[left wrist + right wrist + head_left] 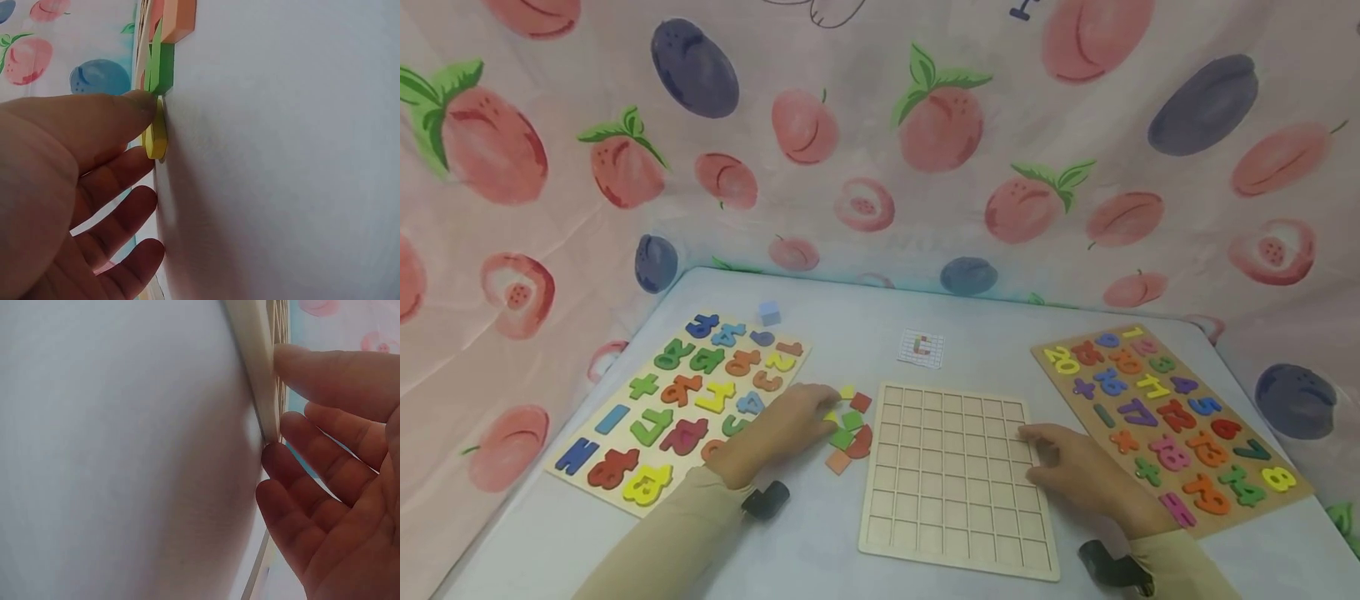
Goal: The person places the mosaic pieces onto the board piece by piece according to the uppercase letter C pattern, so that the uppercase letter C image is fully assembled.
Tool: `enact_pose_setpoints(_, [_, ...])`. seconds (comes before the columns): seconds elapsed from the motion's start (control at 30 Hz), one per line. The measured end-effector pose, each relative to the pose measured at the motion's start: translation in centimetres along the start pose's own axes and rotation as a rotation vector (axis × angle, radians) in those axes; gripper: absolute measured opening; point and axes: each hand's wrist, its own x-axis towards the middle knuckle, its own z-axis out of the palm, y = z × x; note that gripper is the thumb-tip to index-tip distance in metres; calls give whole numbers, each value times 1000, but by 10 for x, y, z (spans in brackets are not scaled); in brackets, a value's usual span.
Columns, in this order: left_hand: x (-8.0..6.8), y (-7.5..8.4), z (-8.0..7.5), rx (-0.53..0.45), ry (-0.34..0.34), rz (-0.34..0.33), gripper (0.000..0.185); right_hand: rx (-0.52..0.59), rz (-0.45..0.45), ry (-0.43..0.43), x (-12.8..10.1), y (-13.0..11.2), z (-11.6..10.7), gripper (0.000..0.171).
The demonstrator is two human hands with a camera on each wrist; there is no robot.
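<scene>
Backdrop: a fruit-print cloth (880, 150) hung behind and to both sides of the counter (820, 550).

Counter: pale, smooth, carrying every item below.

Left puzzle board (677, 404): pale, set with coloured character pieces, lying just beside the left forearm.

Right puzzle board (1172, 421): tan, set with coloured numerals, just beyond the right hand.

Grid board (955, 479): flat wooden tray of shallow square cells, all cells bare, lying between the two hands. It looked stiff and light, likely to slide on the smooth counter; its raised outer rim seemed the sound place to take hold.

Right hand (1078, 475): rested at the grid board's right edge, fingers (312, 431) straight and loosely spread, tips touching the rim; nothing pinched.

Left hand (786, 425): lay at the heap of coloured tiles (850, 433), which sat just left of the grid board. Thumb and fingers were spread, the thumb tip pressing the yellow tile (156, 134) at its edge; no closed pinch showed.

Coloured tiles: thin, flat, small, in orange, green, red and yellow. They looked light, rigid and hard to lift off a flat surface; an edge pinch or a slide appeared best.

Pattern card (921, 348): small, beyond the grid board.

Blue cube (769, 313): smallest, near the left puzzle board's far corner.
</scene>
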Motion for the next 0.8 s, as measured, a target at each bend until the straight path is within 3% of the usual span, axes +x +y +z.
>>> enact_pose_setpoints(0.8, [0,2,-2,-36,-10,-36,41,-33,-7,23,-2,-2,1,62])
